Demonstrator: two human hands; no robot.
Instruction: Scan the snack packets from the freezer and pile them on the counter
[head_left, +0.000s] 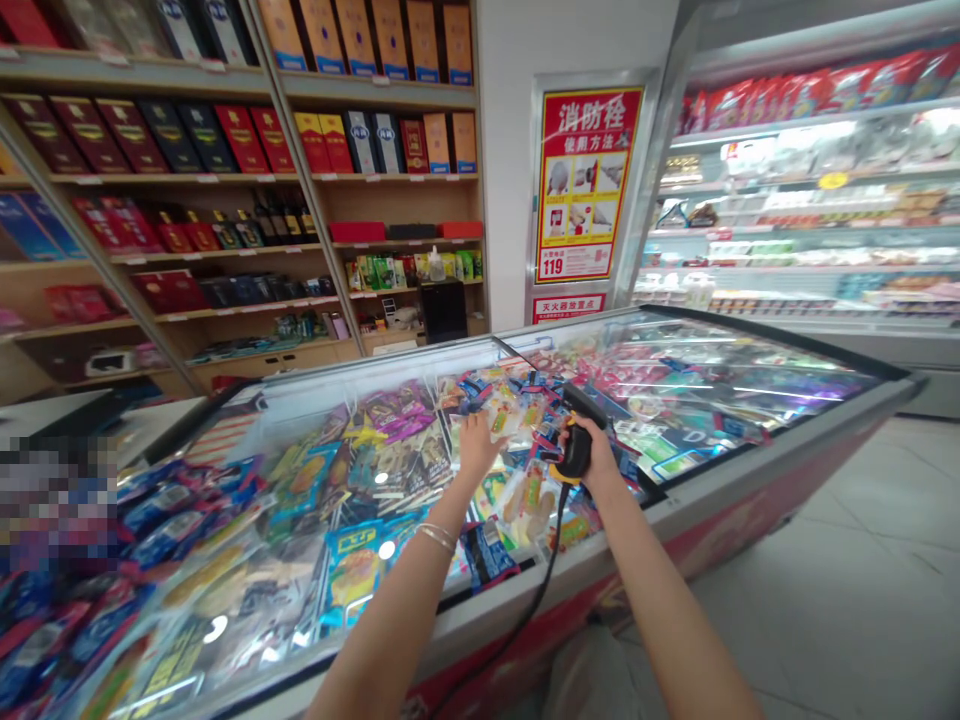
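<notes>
My right hand (596, 455) grips a black and yellow barcode scanner (574, 452), its head tilted up and left over an open chest freezer (510, 600). A black cable (553, 560) hangs from the scanner's handle over the freezer's front edge. My left hand (476, 445), a bangle on its wrist, has its fingers and thumb around the near edge of a clear-wrapped ice pop packet (500, 415). Below the hands lie more clear packets (529, 495) and a dark blue packet (486, 555).
Sliding glass lids (735, 370) cover the freezer's right part. Blue packets (169, 515) are heaped at the left. Shelves of boxed bottles (240, 135) stand behind, beside a red fire-hydrant sign (589, 185). A lit refrigerated display (810, 200) is at the right.
</notes>
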